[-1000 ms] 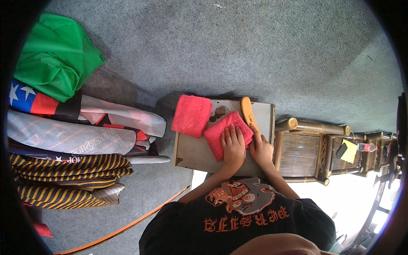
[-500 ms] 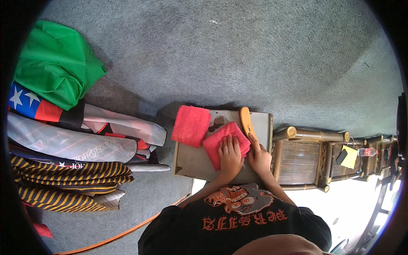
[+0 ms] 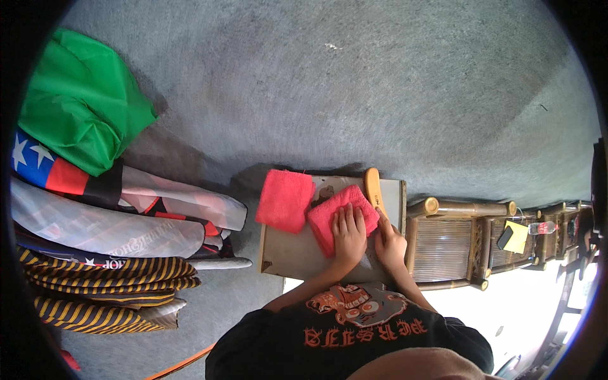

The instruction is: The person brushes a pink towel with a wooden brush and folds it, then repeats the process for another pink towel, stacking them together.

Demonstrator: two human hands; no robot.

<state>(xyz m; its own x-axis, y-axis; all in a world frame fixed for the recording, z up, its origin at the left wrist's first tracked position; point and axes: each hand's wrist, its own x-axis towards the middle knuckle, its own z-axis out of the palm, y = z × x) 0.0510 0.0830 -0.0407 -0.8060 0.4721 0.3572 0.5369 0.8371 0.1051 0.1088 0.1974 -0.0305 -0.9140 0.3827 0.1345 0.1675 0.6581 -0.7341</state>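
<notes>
My left hand (image 3: 349,237) lies on a folded pinkish-red cloth (image 3: 326,218), fingers stretched out over its top. Beside it, my right hand (image 3: 389,244) is closed around the lower end of a long, rounded wooden brush (image 3: 372,183). Its yellow-brown back faces up; any bristles are hidden. A second folded red cloth (image 3: 286,201) rests to the left, partly over the edge of the small grey tabletop (image 3: 285,250) under my hands. Dark patches (image 3: 326,192) mark that surface between the two cloths.
At left hang or lie several garments: green cloth (image 3: 85,101), grey fabric (image 3: 114,212) and a striped one (image 3: 114,272). Bamboo furniture (image 3: 442,247) stands close on the right, with a yellow sheet (image 3: 517,236), a dark phone-like object (image 3: 505,239) and a plastic bottle (image 3: 543,228) beyond. Grey carpet (image 3: 354,95) spreads ahead.
The view has tilted slightly, so the tabletop and cloths appear a little lower. My left hand stays on the folded cloth, and my right hand keeps hold of the brush.
</notes>
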